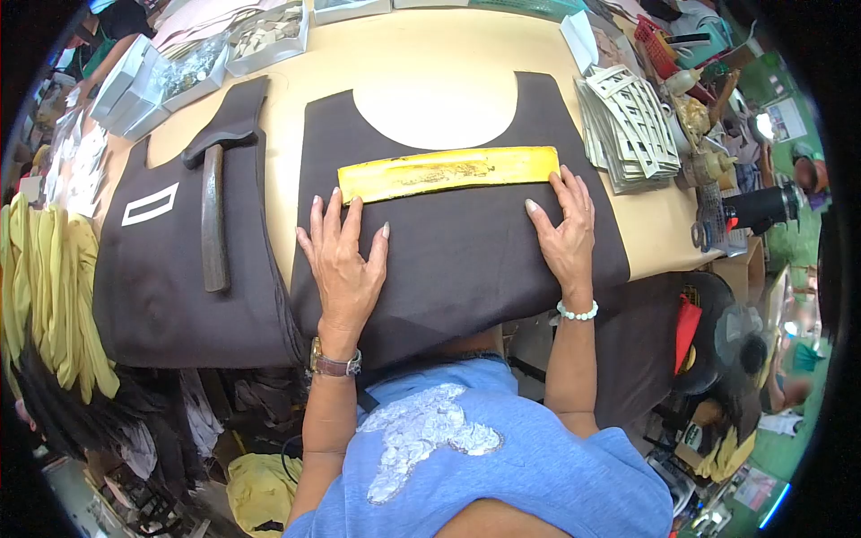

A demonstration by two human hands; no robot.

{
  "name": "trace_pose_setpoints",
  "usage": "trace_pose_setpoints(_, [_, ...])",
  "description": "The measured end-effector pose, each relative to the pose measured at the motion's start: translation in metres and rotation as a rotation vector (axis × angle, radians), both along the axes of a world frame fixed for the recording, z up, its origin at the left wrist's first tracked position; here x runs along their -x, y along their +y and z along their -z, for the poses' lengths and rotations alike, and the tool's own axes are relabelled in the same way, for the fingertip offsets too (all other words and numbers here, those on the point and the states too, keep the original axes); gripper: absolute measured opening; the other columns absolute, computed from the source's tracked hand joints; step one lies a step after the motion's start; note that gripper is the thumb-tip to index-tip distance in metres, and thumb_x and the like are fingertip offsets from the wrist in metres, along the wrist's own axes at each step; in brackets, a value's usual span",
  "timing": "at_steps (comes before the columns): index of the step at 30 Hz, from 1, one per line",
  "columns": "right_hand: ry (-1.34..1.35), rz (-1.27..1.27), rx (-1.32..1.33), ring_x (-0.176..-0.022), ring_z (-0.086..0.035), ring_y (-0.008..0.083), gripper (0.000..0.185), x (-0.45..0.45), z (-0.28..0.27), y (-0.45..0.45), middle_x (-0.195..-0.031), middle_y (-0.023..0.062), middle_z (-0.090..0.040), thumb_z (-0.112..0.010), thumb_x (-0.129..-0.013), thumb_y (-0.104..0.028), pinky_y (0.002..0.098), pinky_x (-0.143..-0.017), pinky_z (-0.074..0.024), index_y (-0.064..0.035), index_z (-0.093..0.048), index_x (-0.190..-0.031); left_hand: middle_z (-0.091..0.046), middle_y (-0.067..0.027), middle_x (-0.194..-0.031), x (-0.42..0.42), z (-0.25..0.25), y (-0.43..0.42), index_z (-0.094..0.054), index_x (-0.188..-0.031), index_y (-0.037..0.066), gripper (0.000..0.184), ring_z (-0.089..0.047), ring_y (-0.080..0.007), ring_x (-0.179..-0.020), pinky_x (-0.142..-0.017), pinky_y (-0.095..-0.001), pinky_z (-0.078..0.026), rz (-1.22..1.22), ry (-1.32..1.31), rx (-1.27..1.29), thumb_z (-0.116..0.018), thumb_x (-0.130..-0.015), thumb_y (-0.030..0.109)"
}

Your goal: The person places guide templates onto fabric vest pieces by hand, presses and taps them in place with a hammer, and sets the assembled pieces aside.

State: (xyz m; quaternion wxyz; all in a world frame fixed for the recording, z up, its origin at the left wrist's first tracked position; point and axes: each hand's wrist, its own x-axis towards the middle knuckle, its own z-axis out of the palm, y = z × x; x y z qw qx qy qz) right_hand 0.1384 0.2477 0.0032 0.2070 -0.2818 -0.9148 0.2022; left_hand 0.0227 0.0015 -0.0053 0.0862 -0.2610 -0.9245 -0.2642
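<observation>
A yellow, slightly curved strip [448,169] with dark scuffs lies across the chest part of a dark cloth piece [430,251] with a scooped neckline. My left hand [345,251] rests flat on the cloth, fingers spread, its fingertips at the strip's left end. At the opposite end, the fingertips of my right hand [567,231] touch the strip's lower corner, with the thumb apart on the cloth. Neither hand is wrapped round anything. Left of this piece, a hammer [213,211] lies on a stack of similar dark cloth pieces [179,296], beside a white rectangular frame [151,204].
White boxes of small parts [267,40] line the far left of the table [430,45]. A pile of pale cut-out cards [630,125] sits at right, near a black cylindrical object [762,208]. Yellow cloths [54,287] hang off the left edge.
</observation>
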Motion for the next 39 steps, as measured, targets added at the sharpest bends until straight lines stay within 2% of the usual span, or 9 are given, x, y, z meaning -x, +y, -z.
trace_pose_setpoints(8, [-0.004, 0.001, -0.018, -0.130, -0.033, 0.0342, 0.057, 0.000, 0.001, -0.001, -0.136, 0.0158, -0.045, -0.065, -0.080, -0.031, 0.0448, -0.109, -0.0215, 0.0009, -0.052, -0.125, -0.041, -0.0183, -0.136, 0.000, -0.001, 0.000, -0.053, -0.123, 0.001, 0.047, -0.029, -0.0400, -0.131, -0.104, -0.0629, -0.017, 0.019, -0.019, -0.015, -0.062, -0.083, 0.024])
trace_pose_setpoints(14, [-0.083, 0.021, -0.312, -0.126, -0.038, 0.0355, 0.046, 0.009, -0.006, -0.008, -0.130, 0.0160, -0.049, -0.057, -0.086, -0.032, 0.0496, -0.106, -0.0247, 0.0021, -0.056, -0.117, -0.046, -0.0167, -0.132, -0.002, -0.021, 0.012, -0.052, -0.122, -0.001, 0.039, -0.035, -0.0350, -0.129, -0.105, -0.0574, -0.022, 0.065, 0.272, 0.371, -0.051, -0.086, 0.014])
trace_pose_setpoints(17, [-0.140, -0.044, -0.332, -0.119, -0.043, 0.0354, 0.040, 0.017, -0.013, 0.002, -0.120, 0.0157, -0.054, -0.053, -0.087, -0.031, 0.0514, -0.103, -0.0275, 0.0021, -0.059, -0.110, -0.053, -0.0157, -0.105, 0.011, -0.035, 0.021, -0.057, -0.109, -0.003, 0.031, -0.048, -0.0296, -0.110, -0.101, -0.0525, -0.032, 0.162, 0.145, 0.403, -0.053, -0.082, 0.012])
trace_pose_setpoints(18, [-0.101, -0.058, -0.434, -0.108, -0.051, 0.0331, 0.032, 0.021, -0.015, 0.006, -0.103, 0.0137, -0.061, -0.054, -0.085, -0.027, 0.0498, -0.099, -0.0320, 0.0018, -0.063, -0.097, -0.051, -0.0125, -0.086, 0.015, -0.035, 0.025, -0.056, -0.109, 0.001, 0.031, -0.052, -0.0272, -0.091, -0.091, -0.0443, -0.040, 0.199, 0.203, 0.379, -0.055, -0.080, 0.013])
trace_pose_setpoints(21, [-0.143, -0.105, -0.229, -0.099, -0.056, 0.0301, 0.023, 0.027, -0.035, 0.022, -0.090, 0.0117, -0.064, -0.056, -0.083, -0.023, 0.0489, -0.096, -0.0337, -0.0014, -0.065, -0.086, -0.051, -0.0125, -0.084, 0.014, -0.035, 0.035, -0.054, -0.115, 0.006, 0.037, -0.052, -0.0275, -0.085, -0.079, -0.0405, -0.042, 0.217, 0.229, 0.462, -0.058, -0.079, 0.014])
trace_pose_setpoints(23, [-0.012, -0.123, -0.087, -0.085, -0.059, 0.0308, 0.014, 0.029, -0.033, 0.054, -0.085, 0.0129, -0.064, -0.058, -0.080, -0.017, 0.0420, -0.080, -0.0446, -0.0049, -0.065, -0.080, -0.052, -0.0134, -0.083, 0.017, -0.034, 0.037, -0.052, -0.118, 0.009, 0.039, -0.053, -0.0277, -0.079, -0.070, -0.0385, -0.042, 0.227, 0.235, 0.486, -0.057, -0.080, 0.014])
trace_pose_setpoints(28, [0.262, 0.236, -0.330, -0.080, -0.059, 0.0325, 0.011, 0.015, -0.054, 0.110, -0.085, 0.0143, -0.063, -0.058, -0.080, -0.011, 0.0406, -0.075, -0.0462, -0.0038, -0.066, -0.081, -0.052, -0.0131, -0.081, 0.021, -0.036, 0.037, -0.053, -0.116, 0.008, 0.037, -0.055, -0.0278, -0.075, -0.068, -0.0386, -0.043, 0.246, 0.259, 0.474, -0.057, -0.080, 0.013])
trace_pose_setpoints(35, [0.127, 0.277, -0.397, -0.080, -0.061, 0.0315, 0.016, 0.068, -0.061, 0.141, -0.082, 0.0126, -0.063, -0.062, -0.079, -0.020, 0.0414, -0.072, -0.0488, -0.0053, -0.068, -0.081, -0.052, -0.0114, -0.081, 0.019, -0.036, 0.038, -0.055, -0.115, 0.007, 0.037, -0.055, -0.0263, -0.078, -0.067, -0.0374, -0.043, 0.228, 0.264, 0.487, -0.059, -0.079, 0.015])
trace_pose_setpoints(39, [-0.231, 0.509, -0.353, -0.081, -0.066, 0.0293, 0.035, 0.101, -0.076, 0.132, -0.087, 0.0128, -0.066, -0.068, -0.077, -0.038, 0.0403, -0.069, -0.0523, -0.0042, -0.069, -0.085, -0.052, -0.0112, -0.083, 0.019, -0.034, 0.038, -0.056, -0.116, 0.008, 0.038, -0.055, -0.0256, -0.078, -0.068, -0.0372, -0.043, 0.214, 0.258, 0.502, -0.059, -0.079, 0.016])
